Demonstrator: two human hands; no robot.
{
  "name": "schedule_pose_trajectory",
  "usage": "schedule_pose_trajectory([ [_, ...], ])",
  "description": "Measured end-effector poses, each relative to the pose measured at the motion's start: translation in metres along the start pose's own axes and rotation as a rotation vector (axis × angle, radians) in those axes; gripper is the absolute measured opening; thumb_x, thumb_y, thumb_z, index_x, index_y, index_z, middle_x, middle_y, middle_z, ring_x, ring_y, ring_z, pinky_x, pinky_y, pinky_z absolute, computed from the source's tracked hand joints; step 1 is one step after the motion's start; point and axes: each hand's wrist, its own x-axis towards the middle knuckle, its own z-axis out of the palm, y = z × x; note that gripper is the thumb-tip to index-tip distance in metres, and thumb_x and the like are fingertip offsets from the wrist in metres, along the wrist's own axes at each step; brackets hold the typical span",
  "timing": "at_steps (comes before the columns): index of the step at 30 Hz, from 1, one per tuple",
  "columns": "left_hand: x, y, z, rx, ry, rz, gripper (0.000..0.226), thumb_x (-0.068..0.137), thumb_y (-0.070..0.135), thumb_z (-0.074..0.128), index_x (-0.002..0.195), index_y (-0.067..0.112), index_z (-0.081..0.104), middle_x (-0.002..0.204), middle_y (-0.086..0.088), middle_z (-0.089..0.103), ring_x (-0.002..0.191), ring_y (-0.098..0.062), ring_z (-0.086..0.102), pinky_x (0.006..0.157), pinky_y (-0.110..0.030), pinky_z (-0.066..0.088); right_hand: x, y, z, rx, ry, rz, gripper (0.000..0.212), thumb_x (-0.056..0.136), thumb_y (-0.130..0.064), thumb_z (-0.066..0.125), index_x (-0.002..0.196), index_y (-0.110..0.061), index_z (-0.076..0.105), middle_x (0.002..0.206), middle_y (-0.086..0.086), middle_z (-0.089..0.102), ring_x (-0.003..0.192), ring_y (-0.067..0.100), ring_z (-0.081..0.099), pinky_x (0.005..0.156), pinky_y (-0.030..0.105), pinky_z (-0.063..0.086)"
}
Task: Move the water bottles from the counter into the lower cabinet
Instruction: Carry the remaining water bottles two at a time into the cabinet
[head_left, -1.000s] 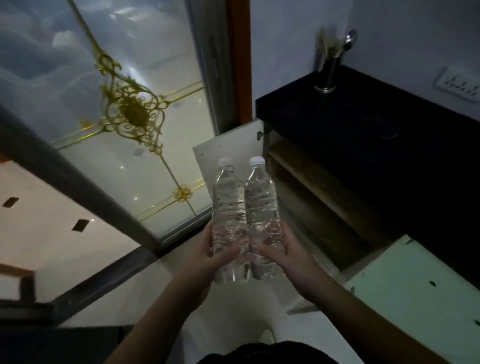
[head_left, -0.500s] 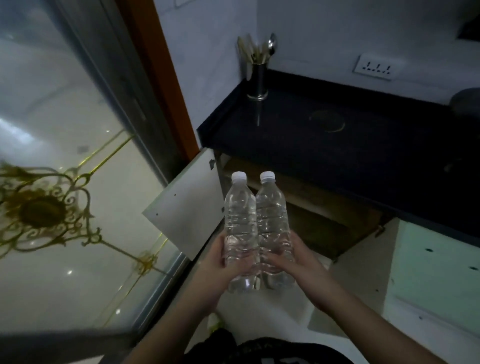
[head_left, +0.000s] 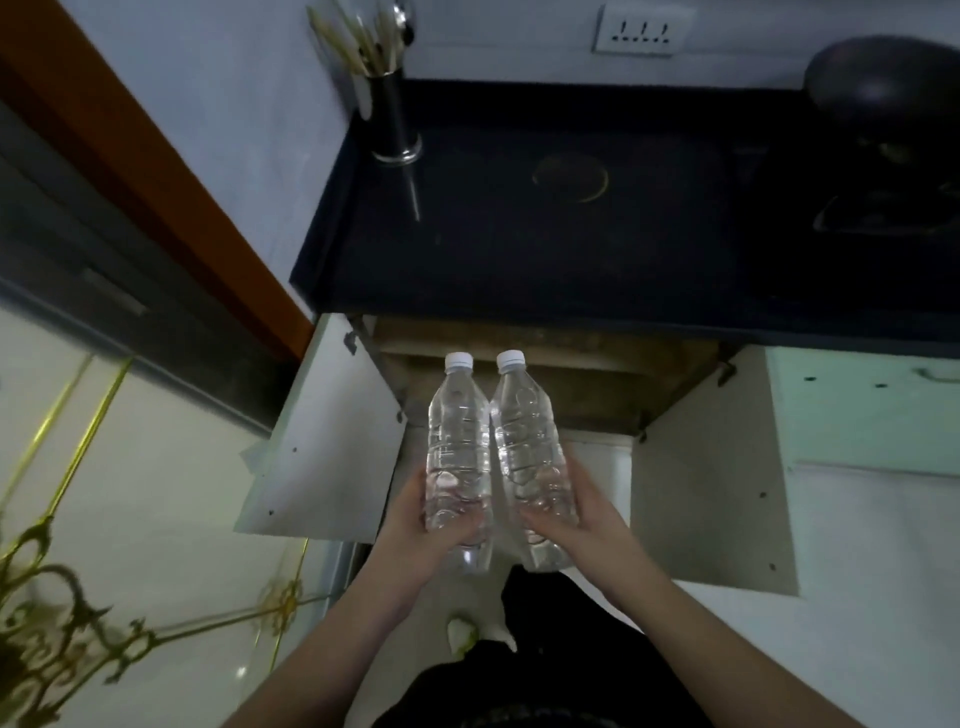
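Two clear water bottles are held upright side by side, touching, in front of the open lower cabinet. The left bottle is clasped near its base in the grip of the left hand; the right bottle is clasped likewise by the right hand. Both cabinet doors are swung open below the dark counter, on which a cutlery holder is stood.

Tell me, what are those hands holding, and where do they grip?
Each holds a clear water bottle by its lower body: the left hand the left bottle, the right hand the right bottle. White caps point toward the open cabinet.
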Motion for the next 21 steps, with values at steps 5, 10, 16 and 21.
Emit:
schedule_pose_trajectory([
  [5, 0.039, -0.011, -0.012, 0.131, 0.059, -0.115, 0.054, 0.076, 0.019, 0.083, 0.117, 0.040, 0.054, 0.107, 0.004, 0.072, 0.094, -0.010, 0.070, 0.073, -0.022, 0.055, 0.039, 0.025, -0.002, 0.039, 0.071, 0.072, 0.055, 0.080, -0.016, 0.078, 0.117, -0.043, 0.048, 0.106, -0.018, 0.068, 0.095, -0.008, 0.063, 0.068, 0.007, 0.048],
  [10, 0.096, -0.027, -0.022, 0.268, 0.200, -0.184, 0.074, 0.059, 0.036, 0.081, 0.125, 0.030, 0.050, 0.101, 0.007, 0.071, 0.083, -0.005, 0.071, 0.071, -0.030, 0.056, 0.091, 0.056, -0.004, 0.053, 0.124, 0.146, 0.057, 0.079, -0.014, 0.078, 0.121, -0.039, 0.049, 0.106, -0.018, 0.069, 0.095, -0.003, 0.066, 0.071, 0.012, 0.049],
  [16, 0.174, -0.067, -0.045, 0.314, 0.281, -0.205, 0.068, 0.065, 0.024, 0.087, 0.123, 0.030, 0.051, 0.102, 0.005, 0.072, 0.082, -0.009, 0.071, 0.073, -0.037, 0.059, 0.155, 0.092, 0.007, 0.040, 0.217, 0.180, 0.061, 0.078, -0.025, 0.077, 0.128, -0.040, 0.046, 0.110, -0.022, 0.066, 0.100, 0.000, 0.065, 0.077, 0.022, 0.053],
  [21, 0.244, -0.108, -0.067, 0.386, 0.281, -0.143, 0.064, 0.071, 0.023, 0.085, 0.125, 0.030, 0.051, 0.103, 0.010, 0.071, 0.079, 0.003, 0.066, 0.060, -0.015, 0.047, 0.209, 0.123, 0.032, 0.077, 0.343, 0.162, 0.060, 0.081, -0.014, 0.077, 0.126, -0.036, 0.045, 0.105, -0.020, 0.066, 0.089, -0.013, 0.062, 0.066, 0.005, 0.047],
])
